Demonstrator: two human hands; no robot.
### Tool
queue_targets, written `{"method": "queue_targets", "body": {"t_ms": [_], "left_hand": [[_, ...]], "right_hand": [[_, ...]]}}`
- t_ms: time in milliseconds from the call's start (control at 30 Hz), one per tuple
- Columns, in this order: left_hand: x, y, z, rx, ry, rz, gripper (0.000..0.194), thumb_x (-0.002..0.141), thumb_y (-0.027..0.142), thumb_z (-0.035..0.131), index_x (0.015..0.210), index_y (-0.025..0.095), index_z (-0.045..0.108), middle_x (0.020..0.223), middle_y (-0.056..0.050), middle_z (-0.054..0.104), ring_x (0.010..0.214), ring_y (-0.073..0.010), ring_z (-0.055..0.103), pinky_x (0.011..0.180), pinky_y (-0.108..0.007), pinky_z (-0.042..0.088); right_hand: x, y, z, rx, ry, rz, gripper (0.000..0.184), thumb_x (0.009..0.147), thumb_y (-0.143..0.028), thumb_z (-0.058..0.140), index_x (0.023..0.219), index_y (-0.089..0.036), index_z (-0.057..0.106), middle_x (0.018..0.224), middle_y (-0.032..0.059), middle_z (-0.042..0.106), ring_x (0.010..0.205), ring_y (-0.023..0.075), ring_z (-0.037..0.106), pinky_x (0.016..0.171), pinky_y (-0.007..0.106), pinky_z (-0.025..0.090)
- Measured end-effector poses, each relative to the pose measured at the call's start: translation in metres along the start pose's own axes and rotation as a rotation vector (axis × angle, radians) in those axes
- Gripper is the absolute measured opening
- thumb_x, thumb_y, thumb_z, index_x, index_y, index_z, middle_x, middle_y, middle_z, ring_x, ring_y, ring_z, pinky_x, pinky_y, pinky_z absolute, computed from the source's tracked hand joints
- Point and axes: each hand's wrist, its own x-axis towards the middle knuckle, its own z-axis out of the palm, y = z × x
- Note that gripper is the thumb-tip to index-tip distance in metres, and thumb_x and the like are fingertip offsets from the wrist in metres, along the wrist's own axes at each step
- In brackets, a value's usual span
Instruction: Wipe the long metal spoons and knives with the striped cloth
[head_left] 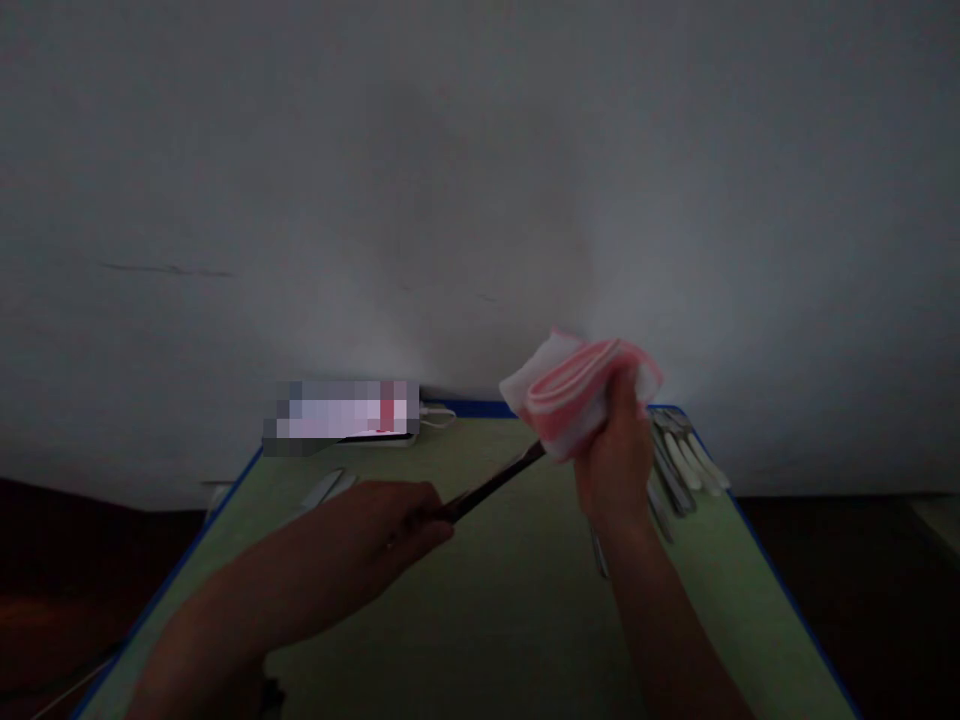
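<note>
My left hand (401, 525) is closed around one end of a long, thin, dark utensil (495, 481), which slants up to the right above the table. A folded pink-and-white cloth (577, 395) covers the utensil's far end, so its kind cannot be made out. Gripping that cloth is my right hand (619, 460), its fingers partly hidden by the folds. Several pieces of cutlery (679, 460), some with white handles, lie to the right of this hand. Another metal piece (598, 553) shows partly beneath the right wrist.
The green table top (480, 620) has a blue edge and stands against a grey wall (465, 200). At the back left is a lit, blurred-out screen (345, 412) with a white cable (441, 413). Flat metal pieces like blades (324, 487) lie beyond my left forearm.
</note>
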Motion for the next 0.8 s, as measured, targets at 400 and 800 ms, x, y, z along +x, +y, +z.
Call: {"method": "queue_targets", "body": {"t_ms": [400,800], "left_hand": [[0.003,0.014,-0.006,-0.057,0.195,0.202,0.025,0.085,0.027,0.049,0.109,0.026,0.057,0.110,-0.001,0.064,0.097,-0.0222,0.058,0.087,-0.030,0.043],[0.004,0.023,-0.003,-0.013,0.241,0.296,0.020,0.086,0.027,0.052,0.103,0.023,0.061,0.100,-0.002,0.068,0.086,-0.0187,0.062,0.077,-0.028,0.046]], "right_hand": [[-0.027,0.008,0.023,-0.131,-0.518,0.086,0.041,0.081,-0.052,0.046,0.069,-0.015,0.058,0.050,-0.0030,0.047,0.044,0.0084,0.041,0.041,0.019,0.033],[-0.030,0.015,0.025,-0.102,-0.377,0.174,0.042,0.078,-0.052,0.050,0.057,-0.017,0.046,0.047,-0.0056,0.035,0.041,0.0045,0.028,0.036,0.018,0.019]]}}
